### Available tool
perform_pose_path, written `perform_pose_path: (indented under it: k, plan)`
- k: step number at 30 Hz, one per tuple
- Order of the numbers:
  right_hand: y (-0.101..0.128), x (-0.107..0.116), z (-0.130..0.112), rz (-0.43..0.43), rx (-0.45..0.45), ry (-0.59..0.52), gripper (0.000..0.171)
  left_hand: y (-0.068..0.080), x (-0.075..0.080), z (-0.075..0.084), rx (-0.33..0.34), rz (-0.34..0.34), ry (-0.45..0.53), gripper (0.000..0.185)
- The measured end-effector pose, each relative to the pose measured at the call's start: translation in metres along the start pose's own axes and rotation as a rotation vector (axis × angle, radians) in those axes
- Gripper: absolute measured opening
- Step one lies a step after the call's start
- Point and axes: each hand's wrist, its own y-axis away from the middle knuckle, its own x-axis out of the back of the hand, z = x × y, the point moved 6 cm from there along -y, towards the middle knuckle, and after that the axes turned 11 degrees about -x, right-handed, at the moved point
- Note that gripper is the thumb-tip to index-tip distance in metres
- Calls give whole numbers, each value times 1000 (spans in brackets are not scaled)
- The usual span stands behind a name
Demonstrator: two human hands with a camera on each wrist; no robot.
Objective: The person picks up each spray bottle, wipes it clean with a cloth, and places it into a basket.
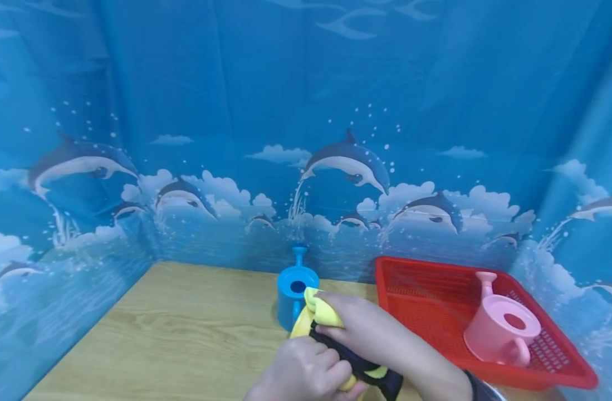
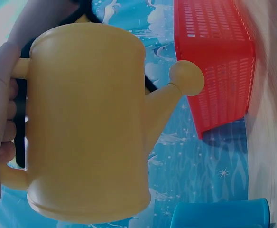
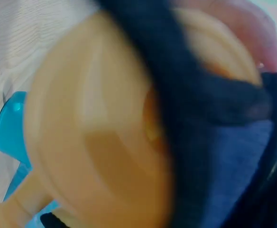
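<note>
A yellow toy watering can point(image 1: 319, 312) is held low over the front of the wooden table point(image 1: 185, 328). My left hand point(image 1: 306, 370) grips its handle; in the left wrist view the fingers point(image 2: 1, 118) curl round the handle, and the can point(image 2: 86, 123) fills the frame with its spout point(image 2: 186, 78) pointing right. My right hand point(image 1: 366, 331) holds a dark blue-black cloth point(image 1: 358, 365) pressed against the can. The right wrist view is blurred: the cloth point(image 3: 214, 118) lies across the can's top point(image 3: 96, 128), fingertips point(image 3: 243, 28) above it.
A blue watering can point(image 1: 295, 292) stands just behind the hands near the back wall. A red mesh basket point(image 1: 426, 301) at the right holds a pink watering can point(image 1: 501, 331). A dolphin-print curtain point(image 1: 306, 139) encloses the table on three sides.
</note>
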Motion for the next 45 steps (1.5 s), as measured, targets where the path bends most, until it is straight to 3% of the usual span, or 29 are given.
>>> perform_pose_path:
  k: [9,21,30,34,37,41,45]
  plan:
    - [-16,-4,-22,33,68,66,44,-5,8,0,-72,116,-77,43]
    - [0,5,-11,-19,29,54,40,0,19,-15,5,108,-87,47]
    - [23,13,15,-30,-71,57,48,4,23,-18,-14,80,-118,45]
    - [29,15,21,-9,-57,56,50,2,24,-17,-15,69,-105,45]
    - [27,16,17,11,-22,55,49,-1,26,-16,-55,103,-135,44]
    - [16,15,6,6,31,29,37,-4,29,-14,-92,148,-147,45]
    - [1,9,-7,-41,65,-8,17,-5,32,-13,-69,167,-128,46]
